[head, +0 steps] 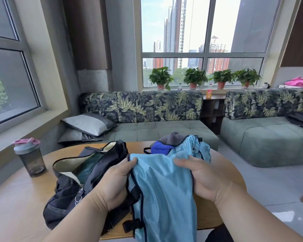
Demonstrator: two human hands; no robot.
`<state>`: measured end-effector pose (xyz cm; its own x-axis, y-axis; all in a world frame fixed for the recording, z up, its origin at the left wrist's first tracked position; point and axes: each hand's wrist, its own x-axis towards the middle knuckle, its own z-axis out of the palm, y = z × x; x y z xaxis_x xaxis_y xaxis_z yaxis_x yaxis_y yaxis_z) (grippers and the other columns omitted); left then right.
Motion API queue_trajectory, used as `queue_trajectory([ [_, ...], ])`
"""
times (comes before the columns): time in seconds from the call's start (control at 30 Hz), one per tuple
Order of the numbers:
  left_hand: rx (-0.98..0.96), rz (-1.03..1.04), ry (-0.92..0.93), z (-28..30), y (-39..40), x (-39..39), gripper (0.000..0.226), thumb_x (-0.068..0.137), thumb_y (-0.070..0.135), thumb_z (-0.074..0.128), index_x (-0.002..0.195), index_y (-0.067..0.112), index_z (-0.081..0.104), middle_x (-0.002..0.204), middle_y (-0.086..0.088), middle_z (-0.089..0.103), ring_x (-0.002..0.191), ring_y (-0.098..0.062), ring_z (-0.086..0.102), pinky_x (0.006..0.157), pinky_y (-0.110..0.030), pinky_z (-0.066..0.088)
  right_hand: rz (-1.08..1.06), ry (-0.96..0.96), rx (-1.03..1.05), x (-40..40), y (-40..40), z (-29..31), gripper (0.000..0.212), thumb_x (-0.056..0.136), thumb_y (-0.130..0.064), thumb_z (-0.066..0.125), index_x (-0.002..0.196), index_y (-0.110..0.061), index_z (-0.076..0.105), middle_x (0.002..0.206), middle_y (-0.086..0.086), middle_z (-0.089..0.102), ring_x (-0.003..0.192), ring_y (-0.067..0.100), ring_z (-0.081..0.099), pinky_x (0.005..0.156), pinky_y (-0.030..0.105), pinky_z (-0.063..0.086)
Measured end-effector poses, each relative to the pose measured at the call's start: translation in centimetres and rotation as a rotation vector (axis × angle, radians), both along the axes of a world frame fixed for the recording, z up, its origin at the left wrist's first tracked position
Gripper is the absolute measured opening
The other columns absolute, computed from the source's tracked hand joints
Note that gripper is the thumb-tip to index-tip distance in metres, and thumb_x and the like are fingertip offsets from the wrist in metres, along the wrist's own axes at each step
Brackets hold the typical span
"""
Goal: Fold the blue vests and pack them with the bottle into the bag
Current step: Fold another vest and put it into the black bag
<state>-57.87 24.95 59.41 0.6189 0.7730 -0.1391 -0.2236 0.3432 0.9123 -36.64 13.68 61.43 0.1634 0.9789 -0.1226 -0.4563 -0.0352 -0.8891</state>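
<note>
A light blue vest (162,191) with dark trim hangs in front of me over the table's near edge. My left hand (115,182) grips its left edge and my right hand (202,177) grips its right edge. Behind it lies a heap of clothes (187,145), with more light blue fabric, a darker blue piece and a grey one. The black bag (87,173) lies open on the table to the left, its pale lining showing and something teal inside. A smoky shaker bottle (31,158) with a grey-and-pink lid stands upright at the table's far left.
The round wooden table (21,206) carries everything. Beyond it is a green sofa (157,126) with leaf-print backs and two grey cushions (89,124). Potted plants (194,78) and two small bottles line the windowsill. Floor space lies to the right.
</note>
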Motion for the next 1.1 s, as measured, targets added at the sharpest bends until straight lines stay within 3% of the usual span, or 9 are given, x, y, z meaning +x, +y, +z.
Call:
queue_trajectory([
  [0.23,0.090,0.032,0.026,1.1,0.8,0.1,0.029,0.109,0.022,0.050,0.129,0.010,0.068,0.126,-0.024,0.072,0.110,-0.038,0.070,0.103,-0.054,0.054,0.024,0.043,0.038,0.9,-0.4,0.5,0.040,0.088,-0.010,0.072,0.126,0.002,0.072,0.132,0.026,0.068,0.114,0.035,0.071,0.100,0.046,0.059],
  [0.37,0.123,0.039,0.046,1.2,1.3,0.6,0.024,0.108,0.017,0.053,0.125,0.007,0.066,0.114,-0.024,0.072,0.093,-0.033,0.071,0.082,-0.044,0.060,0.098,-0.092,-0.026,-0.4,-0.8,-0.8,0.046,0.081,-0.008,0.078,0.125,0.004,0.072,0.130,0.027,0.069,0.119,0.041,0.069,0.106,0.052,0.054],
  [0.5,0.118,0.047,-0.018,0.7,2.0,0.7,0.026,0.106,0.012,0.054,0.129,0.006,0.066,0.118,-0.021,0.071,0.100,-0.031,0.068,0.094,-0.045,0.055,-0.016,0.054,0.014,-0.7,-0.7,-0.4,0.033,0.085,-0.009,0.072,0.114,0.006,0.077,0.121,0.027,0.073,0.101,0.035,0.076,0.091,0.044,0.063],
  [0.67,0.109,0.157,0.056,-0.6,1.4,0.9,0.034,0.099,0.043,0.066,0.124,0.022,0.072,0.107,-0.010,0.066,0.089,-0.026,0.062,0.071,-0.037,0.053,-0.075,0.104,-0.018,-1.2,-0.3,-0.1,0.042,0.087,-0.018,0.068,0.122,0.004,0.074,0.127,0.026,0.071,0.118,0.039,0.069,0.111,0.052,0.050],
  [0.73,0.046,0.042,0.048,-1.9,0.3,0.8,0.050,0.098,0.063,0.054,0.114,0.023,0.080,0.118,-0.009,0.071,0.102,-0.031,0.064,0.094,-0.044,0.050,-0.113,0.101,-0.008,-1.5,0.0,0.4,0.046,0.085,-0.021,0.070,0.124,0.003,0.074,0.128,0.025,0.071,0.124,0.041,0.066,0.113,0.053,0.047],
  [0.8,-0.008,-0.040,0.051,-3.3,-0.8,1.0,0.073,0.093,0.082,0.043,0.133,0.027,0.071,0.136,-0.007,0.070,0.128,-0.032,0.064,0.118,-0.051,0.040,-0.129,0.120,0.020,-1.7,0.4,1.1,0.048,0.086,-0.022,0.069,0.127,0.002,0.072,0.128,0.024,0.071,0.122,0.039,0.068,0.107,0.049,0.053],
  [0.87,-0.063,-0.110,0.058,-4.3,-1.6,1.0,0.092,0.085,0.091,0.042,0.146,0.023,0.059,0.141,-0.008,0.068,0.135,-0.031,0.061,0.121,-0.053,0.038,-0.126,0.132,0.038,-1.9,0.7,1.8,0.042,0.088,-0.022,0.067,0.122,0.002,0.075,0.126,0.024,0.072,0.115,0.037,0.071,0.101,0.046,0.057],
  [1.0,-0.058,-0.212,0.025,-4.0,-3.1,1.5,0.084,0.086,0.079,0.050,0.139,0.015,0.064,0.137,-0.005,0.071,0.124,-0.018,0.069,0.093,-0.030,0.059,-0.118,0.150,0.019,-2.2,1.2,2.7,0.033,0.102,-0.024,0.059,0.101,-0.004,0.084,0.118,0.021,0.076,0.098,0.032,0.077,0.093,0.045,0.057],
  [1.1,-0.033,-0.206,-0.007,-3.0,-3.2,2.2,0.054,0.089,0.052,0.052,0.124,0.015,0.071,0.125,-0.004,0.076,0.110,-0.015,0.075,0.081,-0.026,0.061,-0.088,0.130,0.001,-2.5,1.2,3.1,0.038,0.101,-0.029,0.059,0.119,0.000,0.078,0.124,0.023,0.073,0.107,0.036,0.074,0.097,0.047,0.055],
])
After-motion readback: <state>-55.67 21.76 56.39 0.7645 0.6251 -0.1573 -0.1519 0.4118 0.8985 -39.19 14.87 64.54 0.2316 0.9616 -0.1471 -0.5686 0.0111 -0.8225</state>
